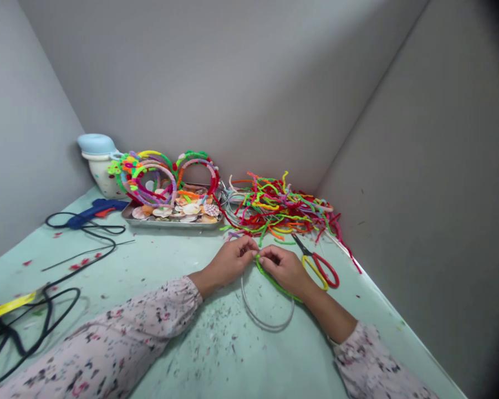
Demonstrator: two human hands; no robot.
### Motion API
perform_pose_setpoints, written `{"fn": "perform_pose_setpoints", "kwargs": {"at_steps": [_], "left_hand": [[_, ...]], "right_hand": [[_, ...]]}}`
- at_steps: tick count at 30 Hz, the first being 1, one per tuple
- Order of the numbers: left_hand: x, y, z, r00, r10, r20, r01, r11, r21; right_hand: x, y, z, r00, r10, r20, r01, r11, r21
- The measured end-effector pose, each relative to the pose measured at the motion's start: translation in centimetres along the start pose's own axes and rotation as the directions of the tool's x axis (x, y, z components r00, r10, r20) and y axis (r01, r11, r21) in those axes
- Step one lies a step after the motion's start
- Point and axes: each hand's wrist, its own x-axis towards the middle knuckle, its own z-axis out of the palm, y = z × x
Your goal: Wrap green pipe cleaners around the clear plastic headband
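Observation:
My left hand [232, 259] and my right hand [285, 267] meet at the middle of the pale green table, fingertips pinched together on a thin clear headband hoop [261, 320]. A green pipe cleaner [274, 282] runs along the hoop's right side under my right hand, which pinches its end. The bare part of the hoop curves down toward me between my wrists. Both hands are closed on the hoop's top.
A heap of colourful pipe cleaners [280, 206] lies just beyond my hands. Red and yellow scissors [318, 265] lie to the right. A metal tray [170, 221] holds shells and wrapped headbands [158, 176]. A blue glue gun [92, 212] with black cable [45, 316] and a white jar [102, 165] are left.

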Motion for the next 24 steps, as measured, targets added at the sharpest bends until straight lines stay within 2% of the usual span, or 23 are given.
{"fn": "perform_pose_setpoints", "kwargs": {"at_steps": [9,18,24], "left_hand": [[0.2,-0.3,-0.1,0.999,-0.022,0.033,0.024,0.998,-0.064],[0.5,0.1,-0.5,0.993,-0.106,0.055,0.117,0.946,-0.302],[0.3,0.5,-1.0,0.994,-0.112,0.009,0.104,0.878,-0.467]], "right_hand": [[-0.1,-0.1,0.1,1.0,-0.005,0.005,0.005,1.0,-0.024],[0.0,0.1,-0.1,0.999,0.047,0.024,-0.048,0.998,0.031],[0.2,0.5,-0.2,0.987,0.154,0.046,-0.161,0.959,0.233]]}}
